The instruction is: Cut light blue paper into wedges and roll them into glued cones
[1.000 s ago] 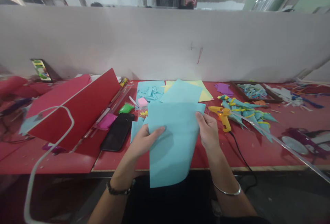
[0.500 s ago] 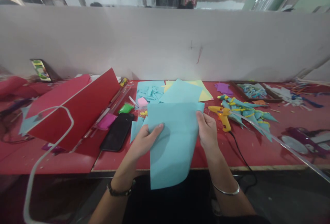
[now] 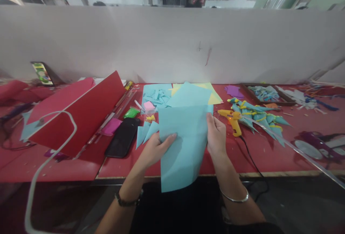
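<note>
A light blue sheet of paper (image 3: 183, 148) is held up in front of me, over the table's front edge, its lower part curving. My left hand (image 3: 156, 149) grips its left side, thumb on the front face and fingers hidden behind. At the upper right edge my right hand (image 3: 216, 133) pinches the same sheet, where a narrow strip of blue paper shows at the edge. Just left of the sheet lie folded blue paper pieces (image 3: 144, 133). To the right of my right hand is a yellow glue gun (image 3: 234, 121), its small light glowing orange.
Blue paper cones with yellow trim (image 3: 258, 115) lie beyond the glue gun. A dark phone (image 3: 122, 139) and an upright red board (image 3: 83, 119) are on the left. Blue and yellow sheets (image 3: 191, 96) lie at the back, by a white partition (image 3: 172, 43). A tray (image 3: 285, 99) holds scraps.
My left hand has moved slightly right with the sheet's left side, uncovering more of the folded blue pieces. The sheet's lower edge has risen a little.
</note>
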Available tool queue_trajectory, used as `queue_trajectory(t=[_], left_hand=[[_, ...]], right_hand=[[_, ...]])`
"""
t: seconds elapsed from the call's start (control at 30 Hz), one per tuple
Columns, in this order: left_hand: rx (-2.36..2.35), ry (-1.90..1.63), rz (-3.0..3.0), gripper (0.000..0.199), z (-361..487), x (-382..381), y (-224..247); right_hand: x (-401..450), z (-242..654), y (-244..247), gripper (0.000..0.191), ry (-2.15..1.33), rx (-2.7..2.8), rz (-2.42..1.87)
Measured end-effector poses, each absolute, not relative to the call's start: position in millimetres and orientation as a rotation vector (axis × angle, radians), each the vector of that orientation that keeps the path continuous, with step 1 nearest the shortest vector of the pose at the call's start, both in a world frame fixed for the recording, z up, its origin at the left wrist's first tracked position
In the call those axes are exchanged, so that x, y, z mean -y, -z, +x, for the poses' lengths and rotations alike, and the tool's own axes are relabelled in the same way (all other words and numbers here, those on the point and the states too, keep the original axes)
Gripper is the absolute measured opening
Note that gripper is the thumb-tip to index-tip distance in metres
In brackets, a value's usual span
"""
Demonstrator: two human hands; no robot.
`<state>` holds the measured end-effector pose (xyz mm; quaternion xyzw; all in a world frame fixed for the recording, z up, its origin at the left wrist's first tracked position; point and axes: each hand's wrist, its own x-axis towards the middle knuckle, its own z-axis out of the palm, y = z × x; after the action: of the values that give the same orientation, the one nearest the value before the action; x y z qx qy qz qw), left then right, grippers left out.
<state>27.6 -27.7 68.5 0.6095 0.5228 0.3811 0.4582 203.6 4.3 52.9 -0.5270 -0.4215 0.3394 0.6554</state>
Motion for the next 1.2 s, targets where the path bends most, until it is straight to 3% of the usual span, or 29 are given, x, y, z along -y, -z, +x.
queue_trajectory(t=[0.4, 0.63, 0.8, 0.97, 1.13, 1.2], left_hand=[[-1.472, -1.088, 1.432, 0.041, 22, 26, -66], [-1.442, -1.000, 1.422, 0.042, 17, 25, -58], [-1.482, -1.077, 1.657, 0.039, 4, 23, -64], [-1.731, -1.294, 2.230, 0.061, 1, 29, -85], [-1.385, -0.767, 2.846, 0.023, 12, 32, -98], [-1.314, -0.605, 2.900, 0.023, 13, 30, -98]], right_hand=[[-1, 205, -46, 0.044, -0.993, 1.140, -1.177], [-1, 213, -53, 0.042, -0.868, 1.316, -1.187], [-6, 227, -63, 0.043, -0.840, 1.512, -1.186], [-8, 221, -71, 0.044, -0.836, 1.980, -1.062], [-10, 203, -78, 0.036, -0.792, 2.404, -0.800], [-11, 199, -80, 0.037, -0.776, 2.471, -0.743]])
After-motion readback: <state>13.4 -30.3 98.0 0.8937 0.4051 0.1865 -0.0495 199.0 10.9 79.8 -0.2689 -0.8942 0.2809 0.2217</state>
